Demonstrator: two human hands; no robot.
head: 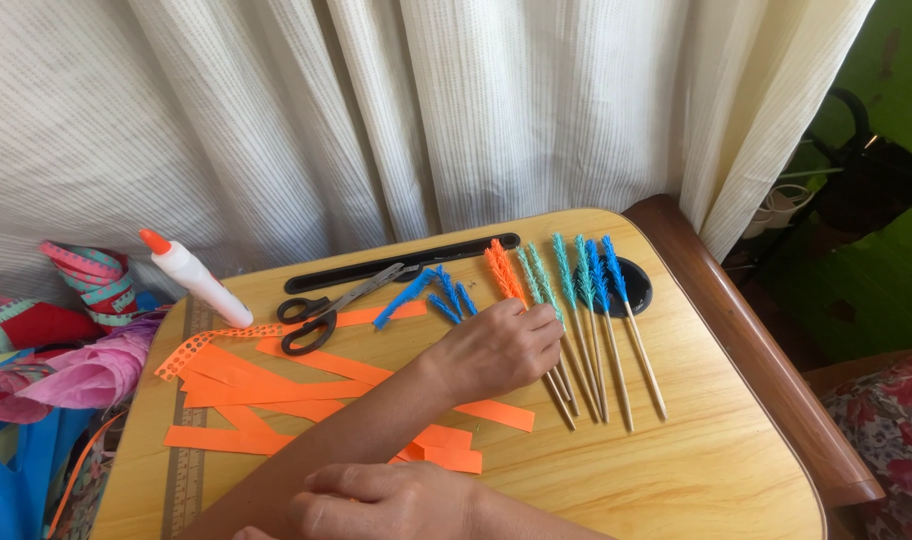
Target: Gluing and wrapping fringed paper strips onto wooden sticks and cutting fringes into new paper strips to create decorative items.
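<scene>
My left hand reaches in from the lower left, its fingers curled down onto a row of wooden sticks wrapped in paper fringe. One fringe is orange, two are teal and two are blue. My fingertips pinch the sticks just below the teal fringe. My right hand rests at the near edge of the wooden table, fingers folded, with nothing seen in it. Orange paper strips lie under and beside my left forearm.
Black-handled scissors, a white glue bottle with an orange cap and loose blue fringe pieces lie at the back. A black pen groove, a round black recess, a ruler, curtain behind, and colourful paper at left.
</scene>
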